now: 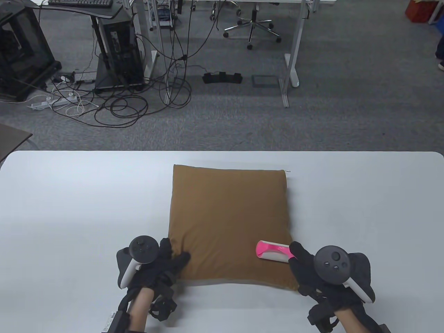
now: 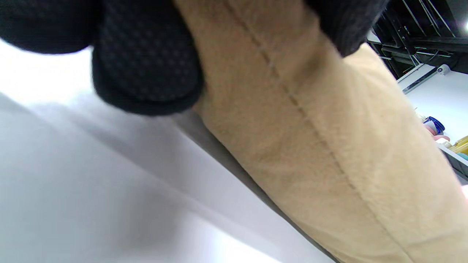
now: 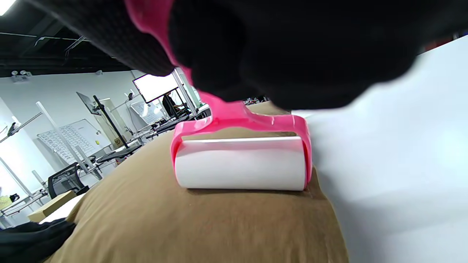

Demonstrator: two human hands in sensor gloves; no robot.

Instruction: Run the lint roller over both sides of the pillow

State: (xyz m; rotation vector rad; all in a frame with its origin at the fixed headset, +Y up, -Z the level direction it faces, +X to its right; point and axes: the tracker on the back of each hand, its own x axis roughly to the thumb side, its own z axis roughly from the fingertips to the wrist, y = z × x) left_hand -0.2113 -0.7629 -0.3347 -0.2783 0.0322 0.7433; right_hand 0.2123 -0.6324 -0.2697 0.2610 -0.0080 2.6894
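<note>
One brown pillow [image 1: 229, 222] lay flat near the middle of the white counter [image 1: 69, 208], closer to the near edge. Lint roller [image 1: 272, 252] sat on the pillow's near right corner, white sticky drum down on the fabric, pink frame and handle running back into the right hand [image 1: 314, 269]. Right hand fingers were wrapped and clamped on the pink handle, seen clearly in the right wrist view, so the drum stayed pressed to the cover, probably at the start or end of a stroke along the right side. Left hand [image 1: 156, 265] rested at the pillow's near left corner, fingers pressing on and around the edge; left wrist view showed a gloved fingertip [image 2: 146, 73] against the seam. Whether that hand truly pinched the fabric or only pressed it, cannot tell. Likely purpose: pinning the pillow so it would not slide or bunch under the roller. Top side was being worked; the underside looked not yet reachable without a flip.

No brand, label or readable writing on pillow, roller or gloves; the whiteboard text in the right wrist view's background was too small to read.
</note>
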